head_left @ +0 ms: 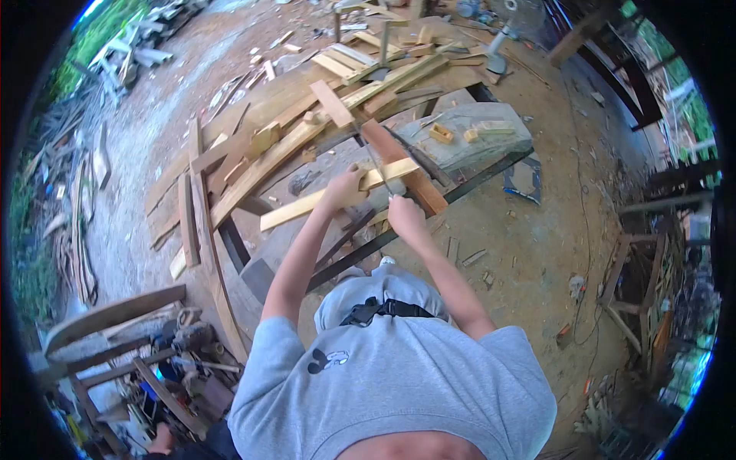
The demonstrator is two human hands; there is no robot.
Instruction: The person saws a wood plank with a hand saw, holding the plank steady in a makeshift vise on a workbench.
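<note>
My left hand (345, 189) is closed around a pale wooden strip (295, 212), which lies slantwise across the work surface. The strip's right end rests over a reddish-brown board (420, 188). Just right of my left hand, a thin saw-like blade (376, 157) crosses the strip, its tip pointing away from me. My right hand (406, 215) is closed at the near end of this blade, on a handle mostly hidden by the fingers. Another reddish plank (332, 104) lies beyond the blade's far end.
Long boards (268, 161) are piled at the left and back of the bench. Small wood blocks (441, 133) sit on a grey slab (502, 144) at the right. At the lower left, beside stacked wood, part of another person's hand (161, 440) shows.
</note>
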